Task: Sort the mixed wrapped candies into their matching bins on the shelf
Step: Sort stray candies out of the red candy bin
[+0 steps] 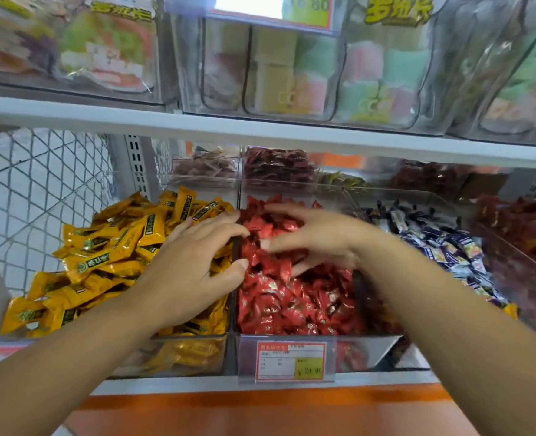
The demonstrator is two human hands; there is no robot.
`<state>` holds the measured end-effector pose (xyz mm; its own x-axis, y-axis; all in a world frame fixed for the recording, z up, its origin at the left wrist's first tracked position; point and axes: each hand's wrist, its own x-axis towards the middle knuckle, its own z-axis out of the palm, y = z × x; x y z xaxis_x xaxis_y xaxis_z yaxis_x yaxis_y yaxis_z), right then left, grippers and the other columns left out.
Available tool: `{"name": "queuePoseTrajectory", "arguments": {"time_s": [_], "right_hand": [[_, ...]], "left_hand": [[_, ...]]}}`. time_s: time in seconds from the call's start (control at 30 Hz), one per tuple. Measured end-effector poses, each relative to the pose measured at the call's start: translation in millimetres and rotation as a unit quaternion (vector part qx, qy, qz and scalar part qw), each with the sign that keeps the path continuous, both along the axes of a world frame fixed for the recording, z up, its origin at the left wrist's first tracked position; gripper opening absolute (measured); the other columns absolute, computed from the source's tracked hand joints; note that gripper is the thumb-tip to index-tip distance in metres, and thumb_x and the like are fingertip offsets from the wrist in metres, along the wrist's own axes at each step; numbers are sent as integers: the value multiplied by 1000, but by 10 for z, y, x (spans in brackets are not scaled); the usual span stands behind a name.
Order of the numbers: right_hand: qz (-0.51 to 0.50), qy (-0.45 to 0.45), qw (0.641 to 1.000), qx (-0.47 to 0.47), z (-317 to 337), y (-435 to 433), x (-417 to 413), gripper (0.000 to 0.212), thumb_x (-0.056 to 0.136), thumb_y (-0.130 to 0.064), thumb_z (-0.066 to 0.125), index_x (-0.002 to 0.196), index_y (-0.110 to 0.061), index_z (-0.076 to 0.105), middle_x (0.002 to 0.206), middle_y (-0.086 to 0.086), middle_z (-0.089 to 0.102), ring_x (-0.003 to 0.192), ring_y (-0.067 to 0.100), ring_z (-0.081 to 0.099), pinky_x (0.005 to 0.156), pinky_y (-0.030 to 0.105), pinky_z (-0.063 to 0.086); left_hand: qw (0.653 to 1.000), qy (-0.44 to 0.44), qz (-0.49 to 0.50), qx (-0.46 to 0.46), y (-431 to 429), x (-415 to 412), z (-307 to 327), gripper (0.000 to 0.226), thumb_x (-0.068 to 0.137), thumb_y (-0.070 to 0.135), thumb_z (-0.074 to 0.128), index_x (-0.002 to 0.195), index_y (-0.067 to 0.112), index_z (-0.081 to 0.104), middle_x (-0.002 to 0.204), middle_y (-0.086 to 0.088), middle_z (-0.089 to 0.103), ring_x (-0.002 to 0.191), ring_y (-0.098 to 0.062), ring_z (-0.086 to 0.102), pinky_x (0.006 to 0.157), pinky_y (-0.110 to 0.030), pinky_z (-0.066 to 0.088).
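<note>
Three clear bins stand side by side on the lower shelf. The left bin is heaped with yellow wrapped candies. Red wrapped candies fill the middle bin, and dark blue and white wrapped candies lie in the one to the right. My left hand rests palm down, fingers spread, across the divider between yellow and red. My right hand hovers over the red pile, fingers apart and slightly blurred. I see nothing held in either hand.
A price tag hangs on the red bin's front. Behind are smaller bins of brown and dark red candies. An upper shelf board carrying clear bins of pastel sweets overhangs. Wire mesh closes the left side. An orange ledge runs below.
</note>
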<state>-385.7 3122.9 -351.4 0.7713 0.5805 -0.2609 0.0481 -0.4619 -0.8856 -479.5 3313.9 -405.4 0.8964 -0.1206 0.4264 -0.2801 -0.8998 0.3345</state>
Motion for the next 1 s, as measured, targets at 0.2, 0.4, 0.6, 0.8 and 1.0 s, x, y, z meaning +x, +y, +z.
{"name": "queuePoseTrajectory", "arguments": {"time_s": [0.2, 0.4, 0.6, 0.8, 1.0], "right_hand": [[37, -95, 974, -204, 346, -193, 67, 40, 96, -33, 56, 135, -32, 50, 134, 3, 54, 109, 31, 61, 84, 48, 57], [-5, -153, 858, -490, -350, -30, 105, 102, 85, -67, 51, 154, -15, -2, 155, 24, 15, 138, 40, 32, 112, 44, 33], [-81, -120, 960, -239, -417, -40, 103, 99, 70, -39, 83, 149, -31, 24, 147, 12, 37, 128, 29, 46, 106, 38, 41], [40, -42, 996, -74, 234, -245, 100, 42, 84, -41, 67, 125, -43, 56, 131, -9, 57, 115, 22, 56, 90, 40, 51], [-80, -65, 965, -243, 171, -253, 438, 46, 104, -31, 36, 147, -13, 33, 152, 11, 33, 130, 35, 43, 100, 51, 45]], "left_hand": [[1000, 3, -1, -5, 20, 9, -18, 63, 81, 68, 24, 135, 43, 42, 146, 30, 18, 135, 15, 7, 115, -23, -2], [1000, 6, -4, -8, 21, 13, -28, 60, 81, 67, 25, 134, 45, 41, 146, 32, 16, 134, 18, 4, 115, -23, -4], [1000, 3, 3, -5, 2, 4, -15, 63, 80, 67, 23, 135, 43, 42, 147, 30, 16, 136, 14, 8, 117, -25, -2], [1000, 6, 1, -16, 11, -3, -8, 63, 78, 68, 25, 134, 44, 44, 146, 30, 18, 136, 15, 8, 117, -26, 1], [1000, 13, 6, -15, -4, -15, 7, 63, 77, 68, 23, 133, 46, 42, 147, 32, 14, 135, 18, 4, 116, -23, -3]]}}
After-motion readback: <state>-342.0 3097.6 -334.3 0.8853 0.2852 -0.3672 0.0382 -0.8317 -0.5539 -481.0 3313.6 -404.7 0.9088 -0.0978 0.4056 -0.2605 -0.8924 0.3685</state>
